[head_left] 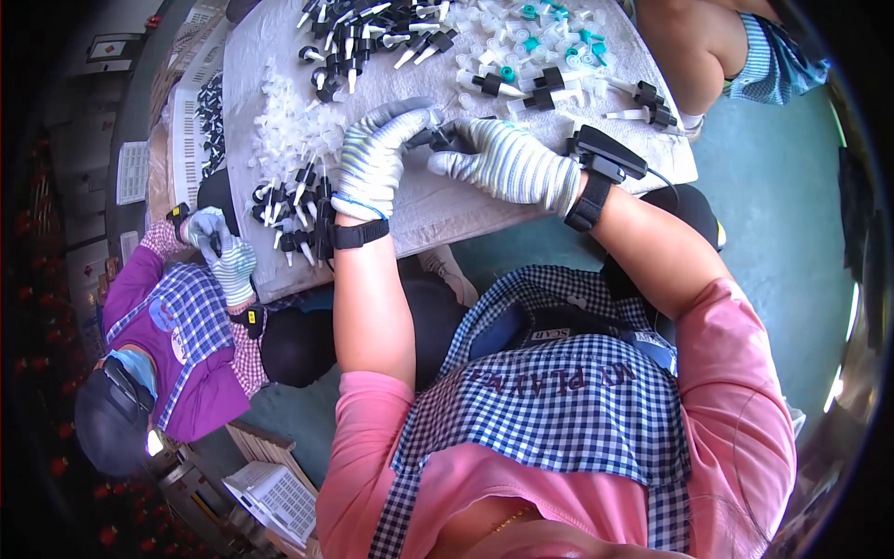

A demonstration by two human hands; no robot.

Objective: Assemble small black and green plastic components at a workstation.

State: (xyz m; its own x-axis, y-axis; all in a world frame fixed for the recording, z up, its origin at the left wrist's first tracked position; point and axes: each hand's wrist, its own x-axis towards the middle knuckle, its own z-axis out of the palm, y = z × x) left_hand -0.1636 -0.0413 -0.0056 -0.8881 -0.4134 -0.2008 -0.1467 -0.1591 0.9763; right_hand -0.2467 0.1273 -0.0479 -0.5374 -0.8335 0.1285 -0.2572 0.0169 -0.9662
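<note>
Head view. Clock directions take the black part between the hands as the dial centre, with twelve at the top of the picture.

Black part [440, 139]: located over the near portion of the cloth-covered table [447, 200], between the fingertips of both hands; its outline is partly hidden by the gloves.

Left hand [372, 154]: striped glove, positioned at nine o'clock, fingers bent over and pinching the left end of the part. A black strap [360, 234] encircles the wrist.

Right hand [512, 166]: striped glove, positioned at four o'clock, thumb and forefinger pressed about the right end of the part. A black wrist device [605, 154] is strapped to this arm.

Surrounding stock on the table:
- Eleven o'clock: pile of black-and-white nozzles [358, 42].
- Between one and two o'clock: clear caps [535, 47] mixed with teal caps [531, 44].
- Two o'clock: loose black-collared pieces [545, 98], lying on their sides.
- Nine o'clock: heap of small translucent fittings [289, 121].
- Eight o'clock: cluster of black-and-white pieces [289, 210], just beside the left wrist.

Farther out at eight o'clock: a gloved co-worker [200, 326] in purple.
</note>
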